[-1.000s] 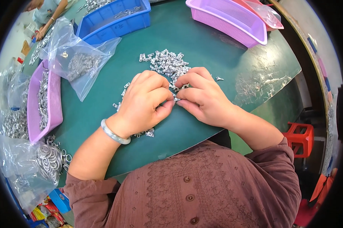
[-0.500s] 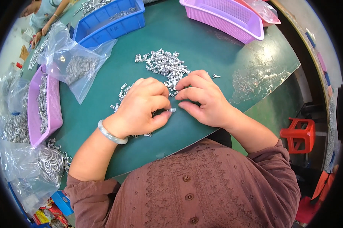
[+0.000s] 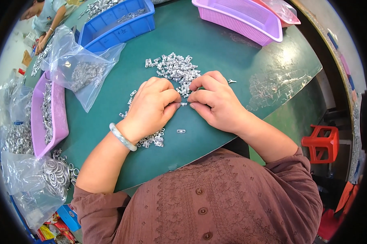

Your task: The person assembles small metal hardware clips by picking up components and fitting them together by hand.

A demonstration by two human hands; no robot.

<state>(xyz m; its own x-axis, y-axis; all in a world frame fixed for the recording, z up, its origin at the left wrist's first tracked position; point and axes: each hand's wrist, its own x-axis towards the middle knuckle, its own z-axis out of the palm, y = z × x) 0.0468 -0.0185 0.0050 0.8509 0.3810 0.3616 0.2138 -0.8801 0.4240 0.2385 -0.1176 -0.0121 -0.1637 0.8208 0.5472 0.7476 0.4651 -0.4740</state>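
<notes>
Between my two hands is a small silver metal piece (image 3: pixel 184 104), oblong, like a little clasp part. My left hand (image 3: pixel 153 101), with a pale bangle (image 3: pixel 123 137) on its wrist, pinches its left end between thumb and finger. My right hand (image 3: pixel 218 101) has its thumb and forefinger closed at the right end. Just beyond the fingertips lies a pile of similar silver pieces (image 3: pixel 177 67). A single piece (image 3: pixel 181 131) lies flat on the green table nearer to me. More pieces (image 3: pixel 153 139) are partly hidden beneath my left hand and wrist.
A blue bin (image 3: pixel 118 30) and a purple basket (image 3: pixel 240 22) stand at the back. To the left are another purple basket (image 3: pixel 61 118), a clear bag of small parts (image 3: pixel 88 75) and metal rings (image 3: pixel 56 175). A red stool (image 3: pixel 321 144) stands right. Another person's hand (image 3: pixel 41 44) is far left.
The piece by my left fingertips is gone from there, and a single piece now lies on the table nearer me. Both hands have moved slightly away from me and meet at another piece.
</notes>
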